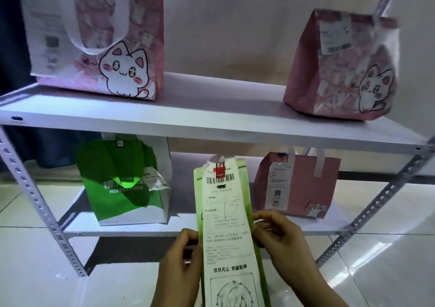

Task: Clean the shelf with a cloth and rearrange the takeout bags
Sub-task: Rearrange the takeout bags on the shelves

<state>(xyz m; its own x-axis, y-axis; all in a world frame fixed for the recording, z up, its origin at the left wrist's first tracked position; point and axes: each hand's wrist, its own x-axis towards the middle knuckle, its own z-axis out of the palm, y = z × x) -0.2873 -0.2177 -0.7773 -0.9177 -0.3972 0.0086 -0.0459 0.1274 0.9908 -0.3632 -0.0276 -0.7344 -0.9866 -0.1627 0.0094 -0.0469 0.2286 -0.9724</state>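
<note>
both hands, l (186, 252) + r (280, 238), grip tall green bag (231, 236) sides; white metal shelf (211, 120), tiled floor (42, 248).

White shelf (211, 120) holds 2 pink cat bags (98, 38) above, green pizza bag (122, 184) and pink bag (296, 184) below

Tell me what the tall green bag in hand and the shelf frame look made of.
Green bag: likely matte paper, going by its flat creased sides and the printed receipt stuck down its front. Both hands, left and right, pinch its edges. Shelf frame: probably white-painted metal, a slotted angle post with rows of punched holes.
</note>
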